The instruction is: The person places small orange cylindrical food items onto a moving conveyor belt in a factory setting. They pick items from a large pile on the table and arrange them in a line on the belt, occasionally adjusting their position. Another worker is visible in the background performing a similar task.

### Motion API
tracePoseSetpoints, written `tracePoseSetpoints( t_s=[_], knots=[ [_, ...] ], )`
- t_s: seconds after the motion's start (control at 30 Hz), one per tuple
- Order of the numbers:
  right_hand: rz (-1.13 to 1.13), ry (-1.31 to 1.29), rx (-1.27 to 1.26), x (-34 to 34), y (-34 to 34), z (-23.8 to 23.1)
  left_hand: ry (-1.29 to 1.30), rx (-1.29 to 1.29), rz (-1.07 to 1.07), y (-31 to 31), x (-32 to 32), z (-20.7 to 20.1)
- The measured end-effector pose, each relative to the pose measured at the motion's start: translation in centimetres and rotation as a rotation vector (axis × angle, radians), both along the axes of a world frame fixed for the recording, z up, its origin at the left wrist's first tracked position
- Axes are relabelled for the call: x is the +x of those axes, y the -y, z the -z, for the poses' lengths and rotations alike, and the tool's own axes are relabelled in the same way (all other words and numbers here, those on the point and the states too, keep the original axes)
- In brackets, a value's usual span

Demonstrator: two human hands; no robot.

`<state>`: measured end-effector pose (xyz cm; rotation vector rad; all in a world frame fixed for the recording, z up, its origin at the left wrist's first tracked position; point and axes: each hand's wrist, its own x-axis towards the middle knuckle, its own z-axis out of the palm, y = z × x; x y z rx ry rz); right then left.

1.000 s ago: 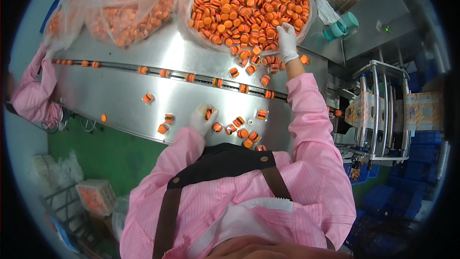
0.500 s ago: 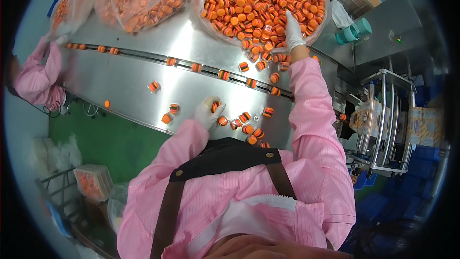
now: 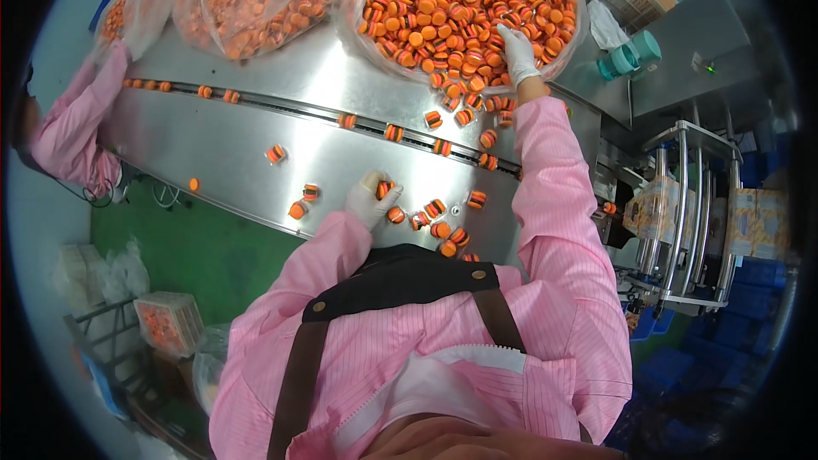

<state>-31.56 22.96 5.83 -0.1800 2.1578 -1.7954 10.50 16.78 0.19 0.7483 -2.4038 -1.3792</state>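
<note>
My white-gloved left hand (image 3: 365,204) is low over the steel table, its fingers closed round a small burger-shaped candy (image 3: 386,187) in orange, red and dark layers. Just right of it, several loose candies (image 3: 435,208) lie near the table's front edge. With the arm stretched out, my gloved right hand (image 3: 519,58) reaches over the near right rim of a large clear plastic bag (image 3: 351,21) heaped with such candies. Its fingers extend onto the pile (image 3: 443,13); the undersides of the fingertips are hidden.
A narrow conveyor track (image 3: 294,106) carrying spaced candies crosses the steel table (image 3: 204,132). More filled bags (image 3: 247,25) stand at the far left, beside a co-worker's pink sleeve (image 3: 72,132). Machine rollers (image 3: 682,213) are at right, near a teal cup (image 3: 646,47).
My right hand has shifted slightly left over the pile. Candies on the track have moved along it. The co-worker's arm has moved up and right. My left hand stays put.
</note>
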Motion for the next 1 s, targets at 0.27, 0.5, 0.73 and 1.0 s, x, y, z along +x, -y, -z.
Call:
tracePoseSetpoints(
  t_s=[0.27,0.5,0.73,1.0],
  knots=[
    [0.000,-0.062,-0.130,2.0,-0.6,0.2,-0.007,-0.058,0.037,0.2,0.2,0.5],
    [0.039,-0.459,-0.030,0.2,-1.8,3.2,-0.064,0.027,0.013,-0.1,-0.1,0.1],
    [0.053,-0.629,-0.320,3.5,-3.2,0.2,-0.010,0.020,0.028,0.0,0.0,0.2],
    [-0.413,-0.433,-0.340,12.3,-4.6,-0.8,-0.018,0.021,0.020,-0.1,-0.1,0.0]
  ],
)
